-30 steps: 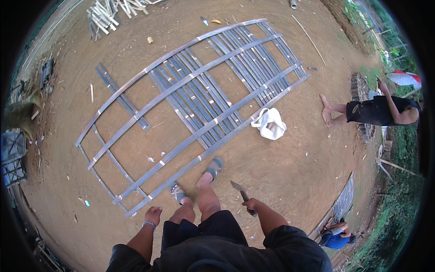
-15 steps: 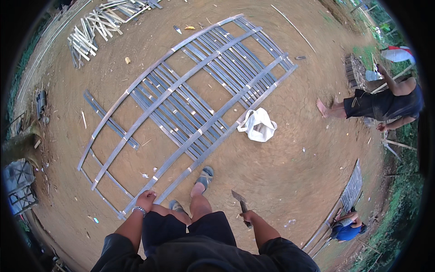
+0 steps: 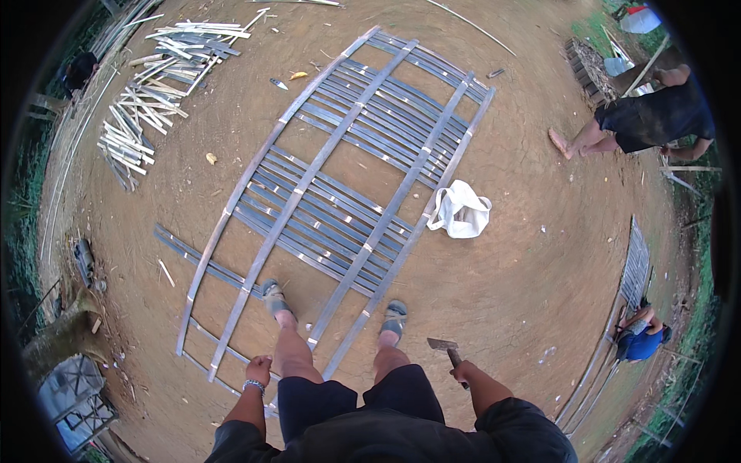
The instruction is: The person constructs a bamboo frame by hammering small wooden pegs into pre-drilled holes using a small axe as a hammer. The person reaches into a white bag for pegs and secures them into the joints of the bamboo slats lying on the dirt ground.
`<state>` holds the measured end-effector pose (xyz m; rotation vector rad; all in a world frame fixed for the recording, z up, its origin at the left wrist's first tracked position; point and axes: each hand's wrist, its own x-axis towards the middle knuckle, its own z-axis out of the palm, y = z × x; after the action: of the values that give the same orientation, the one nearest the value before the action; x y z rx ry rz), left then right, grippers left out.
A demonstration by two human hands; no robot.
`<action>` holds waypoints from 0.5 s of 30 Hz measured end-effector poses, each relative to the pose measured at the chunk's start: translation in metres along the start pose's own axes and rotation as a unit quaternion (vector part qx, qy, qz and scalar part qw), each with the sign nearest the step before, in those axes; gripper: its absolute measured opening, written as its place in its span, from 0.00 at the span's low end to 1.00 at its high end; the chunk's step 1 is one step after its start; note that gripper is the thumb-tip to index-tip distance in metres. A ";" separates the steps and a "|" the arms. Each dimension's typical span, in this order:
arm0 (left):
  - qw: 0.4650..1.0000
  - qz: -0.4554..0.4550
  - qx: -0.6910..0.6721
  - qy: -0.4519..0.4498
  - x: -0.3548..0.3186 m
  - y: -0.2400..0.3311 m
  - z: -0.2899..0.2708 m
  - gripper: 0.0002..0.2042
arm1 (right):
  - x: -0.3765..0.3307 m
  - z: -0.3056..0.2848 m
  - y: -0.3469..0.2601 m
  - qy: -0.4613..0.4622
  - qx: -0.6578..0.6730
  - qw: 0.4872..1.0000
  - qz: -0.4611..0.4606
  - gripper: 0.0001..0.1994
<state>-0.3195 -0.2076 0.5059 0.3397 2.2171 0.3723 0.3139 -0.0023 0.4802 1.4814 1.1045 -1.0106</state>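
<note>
My right hand [image 3: 463,373] is closed around the dark handle of a chopping knife [image 3: 442,344] with a short, broad blade, held out beside my right leg. The fingers of my left hand [image 3: 260,370] are curled in, with nothing showing in them; it hangs by my left knee, over the near end of a large slatted bamboo frame [image 3: 292,202]. Long dark bamboo rails run lengthwise along this frame, crossed by several thin slats. My left foot stands inside the frame, between two rails, and my right foot is just outside its right rail.
A white bag [image 3: 461,220] sits by the frame's right rail. Cut bamboo strips [image 3: 139,127] lie piled at the far left. One person [image 3: 656,112] stands at the right; another, in blue [image 3: 642,339], is low beside a smaller slatted panel [image 3: 634,266].
I have stepped forward, my left foot now inside the frame. My left hand has swung down beside my knee, and the knife's blade has turned further to the left.
</note>
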 end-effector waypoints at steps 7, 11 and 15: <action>0.987 0.086 0.127 -0.053 0.127 -0.029 -0.033 0.19 | -0.032 -0.065 -0.149 0.140 -0.013 0.989 -0.037 0.30; 0.999 0.013 0.012 -0.046 0.194 0.015 -0.080 0.20 | 0.007 -0.071 -0.253 -0.004 0.028 0.999 -0.032 0.30; 0.999 -0.005 0.004 -0.032 0.263 0.020 -0.125 0.21 | 0.017 -0.085 -0.358 -0.017 0.036 0.993 -0.110 0.25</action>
<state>-0.5757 -0.1124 0.4037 0.3393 2.1575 0.3433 -0.0245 0.1179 0.3968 1.4157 1.2373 -1.2362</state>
